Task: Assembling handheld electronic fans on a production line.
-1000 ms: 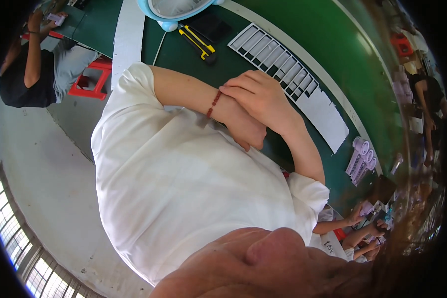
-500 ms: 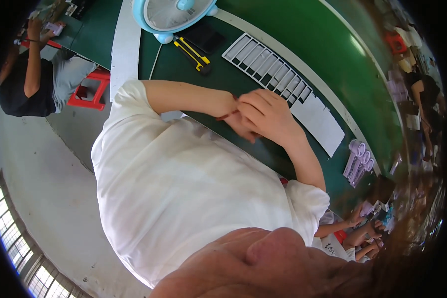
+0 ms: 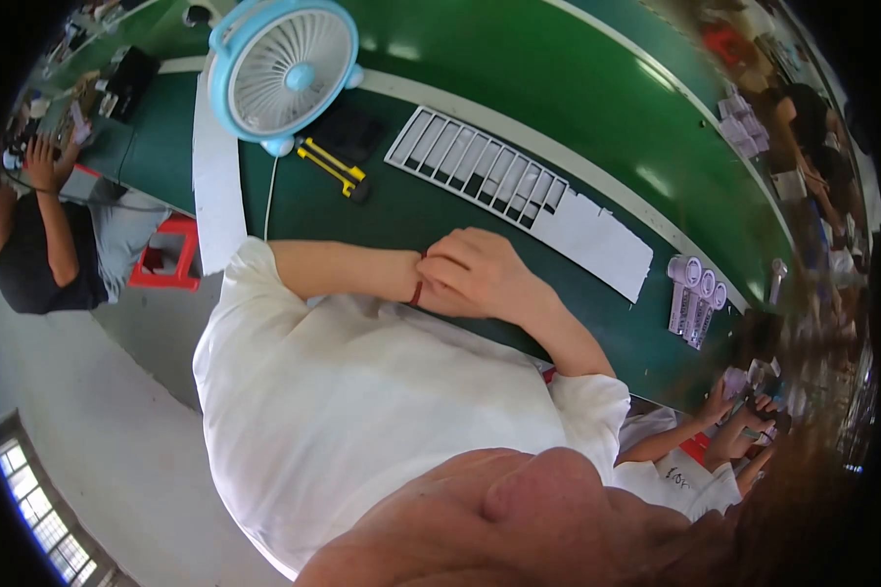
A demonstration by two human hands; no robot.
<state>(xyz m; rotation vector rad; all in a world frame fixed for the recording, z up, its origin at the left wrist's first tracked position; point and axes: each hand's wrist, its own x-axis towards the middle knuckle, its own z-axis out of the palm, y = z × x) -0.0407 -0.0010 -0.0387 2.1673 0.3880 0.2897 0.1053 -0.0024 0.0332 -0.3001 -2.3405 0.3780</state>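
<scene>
My right hand (image 3: 480, 266) lies over my left wrist and the back of my left hand (image 3: 444, 301), its fingers bent around them. Most of the left hand is hidden underneath, its fingers out of sight. A dark red bracelet (image 3: 419, 293) circles the left wrist beside the right fingertips. Both hands are held close to my white shirt, over the near edge of the dark green table (image 3: 382, 220). Beyond them lies a white slotted frame (image 3: 457, 149), with a torn-edged white sheet (image 3: 597, 245) at its right end.
At the far left stands a light blue fan (image 3: 301, 76), near a yellow and black utility knife (image 3: 331, 168) and a black flat object (image 3: 347, 134). Several light purple round-headed devices (image 3: 692, 274) lie right. Co-workers sit on both sides; a red stool (image 3: 171, 256) is left.
The view has shifted, bringing the whole fan into sight. My right hand now covers more of my left hand, whose lower part showed before. The hands are still together.
</scene>
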